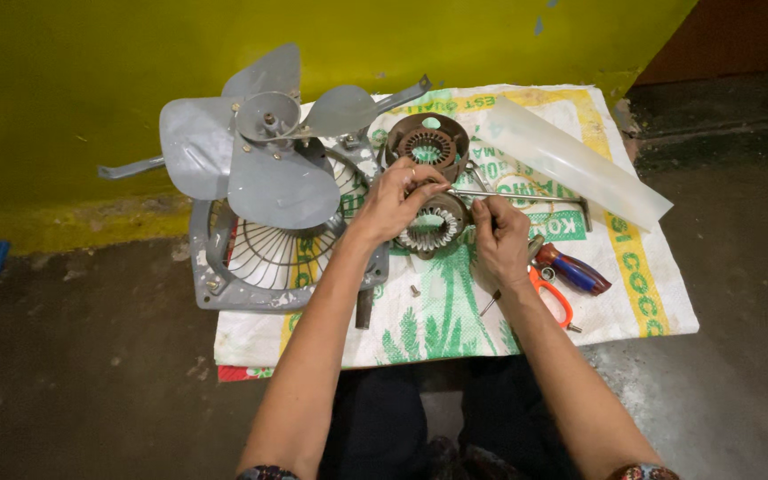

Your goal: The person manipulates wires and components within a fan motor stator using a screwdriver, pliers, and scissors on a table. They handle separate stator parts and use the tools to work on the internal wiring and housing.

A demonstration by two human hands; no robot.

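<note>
Light is even and fairly dim, seemingly from overhead, brightest on the yellow painted wall and the white woven plastic sack. Shadows stay soft and short. The dark concrete floor falls murky. Wide-angle bending curves the edges; the centre looks sharp.

White woven sack spread flat under my work, green and yellow print, a red package corner peeking from beneath at seven o'clock

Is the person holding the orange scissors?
No, the orange scissors lie on the sack beside the right hand; both hands are at the round metal motor part.
</note>
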